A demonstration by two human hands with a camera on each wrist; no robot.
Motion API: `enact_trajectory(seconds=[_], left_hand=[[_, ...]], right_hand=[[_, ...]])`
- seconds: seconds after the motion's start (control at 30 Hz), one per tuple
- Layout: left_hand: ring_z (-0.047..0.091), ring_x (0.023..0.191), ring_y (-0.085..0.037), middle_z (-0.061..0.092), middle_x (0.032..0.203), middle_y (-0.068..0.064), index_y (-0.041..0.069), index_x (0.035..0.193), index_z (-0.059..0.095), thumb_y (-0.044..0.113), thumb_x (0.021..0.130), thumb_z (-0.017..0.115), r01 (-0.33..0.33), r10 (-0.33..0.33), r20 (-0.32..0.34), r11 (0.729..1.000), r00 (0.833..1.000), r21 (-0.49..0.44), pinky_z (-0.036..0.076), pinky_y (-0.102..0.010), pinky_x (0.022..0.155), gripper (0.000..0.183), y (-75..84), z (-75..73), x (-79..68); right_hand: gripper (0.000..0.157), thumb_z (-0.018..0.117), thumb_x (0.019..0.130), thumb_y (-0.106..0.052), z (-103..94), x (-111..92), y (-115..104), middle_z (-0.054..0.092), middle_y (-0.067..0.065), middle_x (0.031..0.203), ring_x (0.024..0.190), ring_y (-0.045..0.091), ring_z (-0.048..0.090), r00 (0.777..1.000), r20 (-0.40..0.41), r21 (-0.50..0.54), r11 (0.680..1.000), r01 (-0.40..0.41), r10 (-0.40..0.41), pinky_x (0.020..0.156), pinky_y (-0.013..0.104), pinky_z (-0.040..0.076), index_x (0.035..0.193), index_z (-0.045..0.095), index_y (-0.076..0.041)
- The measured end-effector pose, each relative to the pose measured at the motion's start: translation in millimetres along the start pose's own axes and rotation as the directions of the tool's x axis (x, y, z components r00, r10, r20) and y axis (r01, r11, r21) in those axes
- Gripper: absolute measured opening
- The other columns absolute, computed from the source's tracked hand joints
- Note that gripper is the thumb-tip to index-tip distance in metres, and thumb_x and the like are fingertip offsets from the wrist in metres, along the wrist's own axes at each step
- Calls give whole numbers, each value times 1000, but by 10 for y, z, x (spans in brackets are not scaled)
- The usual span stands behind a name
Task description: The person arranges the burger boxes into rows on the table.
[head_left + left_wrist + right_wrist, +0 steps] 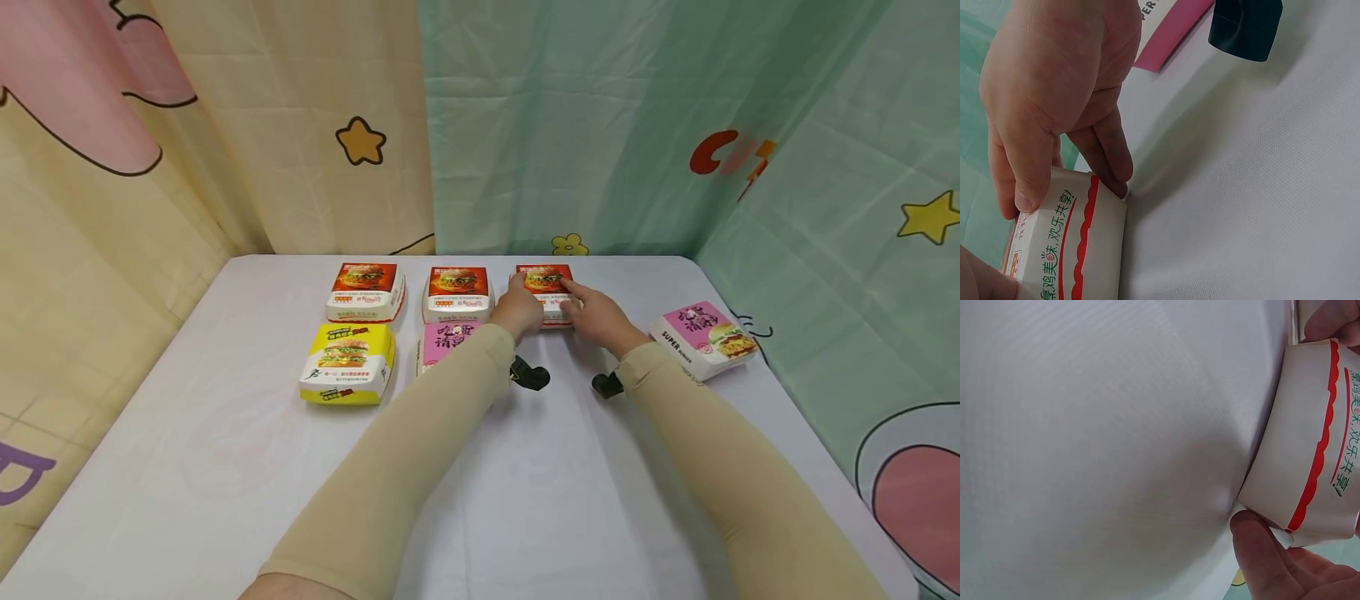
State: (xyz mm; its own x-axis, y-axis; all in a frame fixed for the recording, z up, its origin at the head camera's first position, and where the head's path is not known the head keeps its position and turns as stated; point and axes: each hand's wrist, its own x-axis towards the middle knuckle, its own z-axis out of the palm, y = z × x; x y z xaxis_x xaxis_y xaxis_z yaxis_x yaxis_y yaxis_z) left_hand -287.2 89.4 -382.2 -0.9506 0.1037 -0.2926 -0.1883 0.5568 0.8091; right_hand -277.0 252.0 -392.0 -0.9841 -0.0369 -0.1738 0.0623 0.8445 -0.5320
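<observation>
A red-and-white burger box [543,282] lies at the table's back edge, the rightmost of three alike. My left hand [517,311] grips its left side, while the right hand [598,318] holds it from the right, fingers bent over the top and side. In the left wrist view, the right thumb presses the upper edge of the box [1094,244] and other fingers reach down its side. In the right wrist view, left fingertips [1332,322] touch one end of the box and right fingers the other. Its underside is hidden.
Two more red burger boxes [457,292] stand to the left. Before them are a yellow box [347,364] and a pink box [445,340], partly covered by the left sleeve. Another pink box [705,337] lies angled at right. Curtains [570,125] hang behind the white table [540,492].
</observation>
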Motion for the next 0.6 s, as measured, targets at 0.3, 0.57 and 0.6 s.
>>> enact_trajectory(seconds=[0.3, 0.57, 0.6], left_hand=[[56, 118, -34, 46, 159, -22, 29, 169, 18, 11, 101, 58, 19, -19, -13, 1000, 1000, 15, 52, -45, 98, 80, 22, 12, -40], [35, 151, -38, 24, 170, -23, 25, 169, 21, 14, 103, 53, -1, 2, -33, 999, 999, 36, 42, -54, 119, 74, 103, 5, -179], [32, 154, -39, 23, 170, -23, 24, 168, 22, 13, 102, 53, -9, 10, -43, 999, 999, 42, 40, -54, 121, 74, 113, 1, -198]], right_hand=[[62, 43, 113, -37, 7, -5, 17, 28, 16, 173, 160, 40, 27, 1000, -8, 10, 1000, 9, -9, 128, 59, 26, 170, 20, -28], [63, 42, 113, -38, -5, -45, 6, 29, 18, 172, 159, 42, 28, 1000, -11, -6, 1000, 25, -25, 128, 60, 27, 170, 18, -26], [63, 42, 113, -38, -9, -55, 6, 29, 18, 172, 159, 42, 28, 1000, -15, -11, 1000, 26, -26, 128, 60, 26, 170, 19, -25]])
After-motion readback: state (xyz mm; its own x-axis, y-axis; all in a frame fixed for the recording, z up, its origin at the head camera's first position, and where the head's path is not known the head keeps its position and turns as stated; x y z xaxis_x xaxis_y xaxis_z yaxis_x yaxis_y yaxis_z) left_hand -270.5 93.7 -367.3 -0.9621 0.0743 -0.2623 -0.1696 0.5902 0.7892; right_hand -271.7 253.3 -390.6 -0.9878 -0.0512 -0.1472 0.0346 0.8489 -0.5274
